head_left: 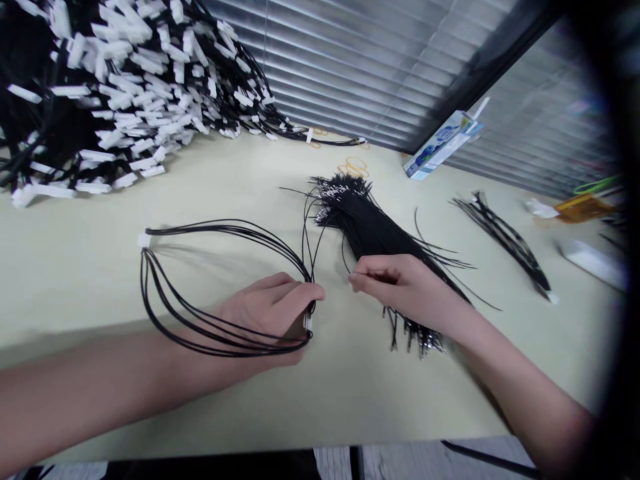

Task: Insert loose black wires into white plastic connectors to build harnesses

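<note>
Left forearm (pixel 95 393): reaches in from the near left, with the wires of the looped harness crossing over its wrist.
Left grip (pixel 270 303): thumb and fingers clamped on the harness's right end, beside a white connector (pixel 308 321).
Looped harness (pixel 175 230): on the left half of the tabletop (pixel 225 417), its second connector (pixel 144 239) at the far-left end; it should be light and springy, so the connector bodies look the best place to hold, sparing the thin wires.
Right grip (pixel 400 283): thumb and forefinger together above the wire bundle, seemingly pinching a thin wire (pixel 343 250); the fingertips are too blurred for certainty.
Wire bundle (pixel 373 223): right of centre, under the right hand, metal tips at both ends; probably limp and slippery, its strands best lifted singly just behind the tips, which may bend.
Far left: a heap of white-ended cables (pixel 135 87).
Far edge: rubber bands (pixel 353 167), a blue-and-white carton (pixel 440 145) and slatted blinds (pixel 350 60).
Right side: a short cable (pixel 510 240) lying apart.
</note>
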`<state>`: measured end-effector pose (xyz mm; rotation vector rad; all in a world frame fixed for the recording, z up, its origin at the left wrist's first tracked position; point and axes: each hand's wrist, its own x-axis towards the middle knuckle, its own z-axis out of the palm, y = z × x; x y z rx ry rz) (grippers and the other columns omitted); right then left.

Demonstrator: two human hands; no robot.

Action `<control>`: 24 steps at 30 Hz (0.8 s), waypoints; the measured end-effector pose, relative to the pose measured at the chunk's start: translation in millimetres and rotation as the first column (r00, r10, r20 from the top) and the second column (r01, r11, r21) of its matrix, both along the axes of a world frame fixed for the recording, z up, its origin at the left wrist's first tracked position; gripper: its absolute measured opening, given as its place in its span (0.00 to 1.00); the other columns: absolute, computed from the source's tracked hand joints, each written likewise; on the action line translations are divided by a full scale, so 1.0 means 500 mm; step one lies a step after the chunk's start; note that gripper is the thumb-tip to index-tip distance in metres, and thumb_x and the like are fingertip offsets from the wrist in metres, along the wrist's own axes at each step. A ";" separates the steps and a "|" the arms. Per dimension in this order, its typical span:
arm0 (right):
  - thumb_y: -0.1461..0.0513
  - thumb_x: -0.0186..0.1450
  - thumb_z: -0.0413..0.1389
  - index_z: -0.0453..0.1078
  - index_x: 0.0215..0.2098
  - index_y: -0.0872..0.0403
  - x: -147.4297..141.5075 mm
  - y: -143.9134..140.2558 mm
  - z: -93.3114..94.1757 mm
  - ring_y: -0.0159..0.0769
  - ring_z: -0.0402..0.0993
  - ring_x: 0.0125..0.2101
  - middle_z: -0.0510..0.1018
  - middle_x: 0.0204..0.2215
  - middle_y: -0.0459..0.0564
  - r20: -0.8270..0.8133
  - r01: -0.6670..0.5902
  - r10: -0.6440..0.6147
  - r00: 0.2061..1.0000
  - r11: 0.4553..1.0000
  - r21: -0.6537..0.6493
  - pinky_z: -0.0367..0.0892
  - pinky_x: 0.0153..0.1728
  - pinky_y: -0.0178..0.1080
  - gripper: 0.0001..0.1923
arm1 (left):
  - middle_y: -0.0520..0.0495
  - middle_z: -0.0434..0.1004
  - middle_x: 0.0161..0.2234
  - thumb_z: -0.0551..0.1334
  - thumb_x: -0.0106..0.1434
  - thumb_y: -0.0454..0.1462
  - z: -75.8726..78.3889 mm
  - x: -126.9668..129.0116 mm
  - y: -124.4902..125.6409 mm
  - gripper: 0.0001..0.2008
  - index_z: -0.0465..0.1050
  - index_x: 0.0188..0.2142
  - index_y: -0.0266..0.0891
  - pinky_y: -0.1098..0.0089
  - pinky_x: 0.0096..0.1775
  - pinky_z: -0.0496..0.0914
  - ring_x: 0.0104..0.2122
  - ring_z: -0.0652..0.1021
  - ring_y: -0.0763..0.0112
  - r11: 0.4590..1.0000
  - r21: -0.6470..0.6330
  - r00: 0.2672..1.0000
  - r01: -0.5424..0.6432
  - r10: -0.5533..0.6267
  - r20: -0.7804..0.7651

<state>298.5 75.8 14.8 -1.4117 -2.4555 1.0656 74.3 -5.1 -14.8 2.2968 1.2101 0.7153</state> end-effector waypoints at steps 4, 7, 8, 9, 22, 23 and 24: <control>0.56 0.63 0.54 0.71 0.33 0.52 -0.021 -0.013 -0.017 0.29 0.63 0.27 0.71 0.28 0.45 -0.229 0.011 -0.039 0.973 0.992 -0.123 0.58 0.26 0.33 0.09 | 0.51 0.73 0.32 0.59 0.54 0.30 0.002 0.002 0.001 0.17 0.65 0.45 0.39 0.74 0.35 0.68 0.34 0.73 0.70 1.000 -0.010 1.000 0.012 -0.012 -0.011; 0.59 0.62 0.57 0.70 0.36 0.53 -0.031 -0.021 -0.020 0.27 0.65 0.27 0.73 0.30 0.45 -0.373 0.025 -0.126 0.919 0.965 -0.262 0.61 0.27 0.30 0.06 | 0.51 0.72 0.33 0.57 0.54 0.29 0.002 0.003 0.001 0.16 0.66 0.44 0.38 0.75 0.35 0.67 0.34 0.73 0.71 0.999 0.032 1.000 -0.011 0.011 -0.003; 0.60 0.62 0.58 0.70 0.35 0.54 -0.032 -0.022 -0.019 0.25 0.65 0.25 0.72 0.28 0.44 -0.406 0.022 -0.163 0.899 0.944 -0.331 0.60 0.25 0.29 0.06 | 0.51 0.72 0.33 0.57 0.54 0.29 0.001 0.003 0.001 0.16 0.66 0.44 0.38 0.75 0.35 0.67 0.34 0.73 0.71 0.999 0.039 1.000 -0.011 0.011 -0.002; 0.61 0.61 0.58 0.70 0.34 0.54 -0.032 -0.023 -0.018 0.23 0.63 0.23 0.71 0.26 0.43 -0.428 0.012 -0.206 0.880 0.910 -0.415 0.59 0.22 0.27 0.05 | 0.51 0.72 0.33 0.57 0.54 0.29 0.001 0.004 0.001 0.17 0.66 0.45 0.38 0.75 0.35 0.67 0.34 0.73 0.71 0.999 0.043 1.000 -0.011 0.011 -0.003; 0.65 0.63 0.57 0.72 0.34 0.59 -0.048 -0.061 -0.012 0.29 0.77 0.30 0.79 0.30 0.51 -0.549 -0.234 -0.383 0.743 0.620 -0.749 0.70 0.30 0.29 0.04 | 0.52 0.73 0.31 0.54 0.55 0.29 -0.008 0.008 0.000 0.16 0.65 0.44 0.38 0.75 0.34 0.69 0.32 0.73 0.72 0.990 0.138 1.000 -0.026 0.027 -0.001; 0.64 0.64 0.56 0.72 0.34 0.59 -0.050 -0.065 -0.012 0.29 0.77 0.30 0.79 0.30 0.51 -0.550 -0.218 -0.386 0.741 0.636 -0.740 0.71 0.31 0.29 0.05 | 0.52 0.73 0.31 0.54 0.55 0.29 -0.008 0.008 0.001 0.15 0.65 0.43 0.38 0.75 0.34 0.69 0.31 0.73 0.72 0.989 0.146 1.000 -0.027 0.027 0.002; 0.63 0.65 0.55 0.72 0.33 0.59 -0.052 -0.068 -0.012 0.29 0.77 0.30 0.79 0.30 0.51 -0.551 -0.197 -0.381 0.742 0.662 -0.723 0.71 0.31 0.30 0.07 | 0.53 0.73 0.31 0.54 0.54 0.28 -0.008 0.009 0.002 0.15 0.65 0.43 0.38 0.76 0.34 0.69 0.31 0.73 0.72 0.989 0.148 1.000 -0.023 0.023 0.003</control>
